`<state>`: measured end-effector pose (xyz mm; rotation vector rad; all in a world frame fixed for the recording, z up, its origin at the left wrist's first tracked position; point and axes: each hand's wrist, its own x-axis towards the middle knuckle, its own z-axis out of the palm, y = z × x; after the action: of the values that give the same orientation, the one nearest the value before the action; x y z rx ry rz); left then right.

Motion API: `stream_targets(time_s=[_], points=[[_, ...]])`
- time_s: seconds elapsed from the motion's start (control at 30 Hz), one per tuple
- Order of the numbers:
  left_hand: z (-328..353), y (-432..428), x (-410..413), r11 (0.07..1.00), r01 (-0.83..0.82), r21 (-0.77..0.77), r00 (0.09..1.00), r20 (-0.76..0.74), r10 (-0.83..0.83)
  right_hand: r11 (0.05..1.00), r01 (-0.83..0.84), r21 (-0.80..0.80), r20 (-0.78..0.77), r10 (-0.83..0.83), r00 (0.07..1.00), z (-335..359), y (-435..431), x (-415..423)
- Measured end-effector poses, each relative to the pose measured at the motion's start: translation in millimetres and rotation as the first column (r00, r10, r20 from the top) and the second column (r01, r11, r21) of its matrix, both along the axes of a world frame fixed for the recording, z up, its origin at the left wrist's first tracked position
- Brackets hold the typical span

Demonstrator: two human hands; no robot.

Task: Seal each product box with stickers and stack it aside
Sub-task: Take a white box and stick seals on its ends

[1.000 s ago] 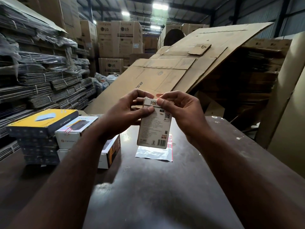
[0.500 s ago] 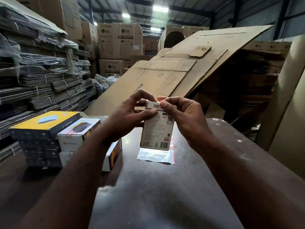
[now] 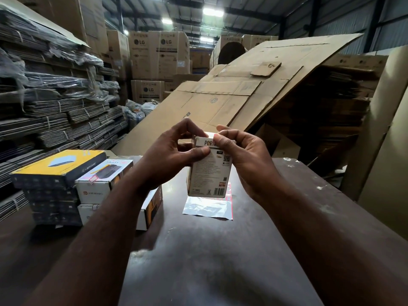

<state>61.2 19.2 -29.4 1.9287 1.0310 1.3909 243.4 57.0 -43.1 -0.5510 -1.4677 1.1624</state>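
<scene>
— Over the near dark brown table [image 3: 198, 272], what are the two hands doing?
— Both hold up the small white card box [image 3: 209, 173]. The left hand [image 3: 172, 155] pinches its top left side, and the right hand [image 3: 245, 157] pinches its top edge. I think a sticker is being pressed on there, but I cannot see it.
— What next?
— Maybe rub it flat. The shiny sticker sheet [image 3: 209, 208] lies on the table just past it, and the pile of white boxes [image 3: 99, 186] waits on the left.

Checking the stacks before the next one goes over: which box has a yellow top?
The yellow-topped box crowning the dark stack at far left. The white boxes beside it and the held box have white faces.
</scene>
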Motion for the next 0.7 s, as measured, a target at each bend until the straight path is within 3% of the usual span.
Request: stream_targets(time_s=[0.23, 0.33, 0.5, 0.7], points=[[-0.5, 1.2, -3.8, 1.000, -0.009, 0.029, 0.999, -0.033, 0.010, 0.999, -0.010, -0.043, 0.023, 0.011, 1.000, 2.4, -0.9, 1.9], [0.4, 1.5, -7.2, 0.999, 0.012, 0.043, 0.998, -0.055, -0.010, 0.972, -0.107, -0.211, -0.008, 0.108, 0.994, 9.2, 0.6, 8.8], [0.6, 0.4, -3.1, 0.996, 0.085, 0.017, 0.989, -0.126, -0.082, 0.877, -0.206, -0.435, 0.099, 0.274, 0.957, 14.3, -2.0, 17.0], [-0.1, -0.8, 5.4, 0.987, 0.161, -0.007, 0.987, -0.011, -0.161, 0.827, -0.161, -0.539, 0.000, 0.191, 0.982, 15.3, 1.2, 17.7]])
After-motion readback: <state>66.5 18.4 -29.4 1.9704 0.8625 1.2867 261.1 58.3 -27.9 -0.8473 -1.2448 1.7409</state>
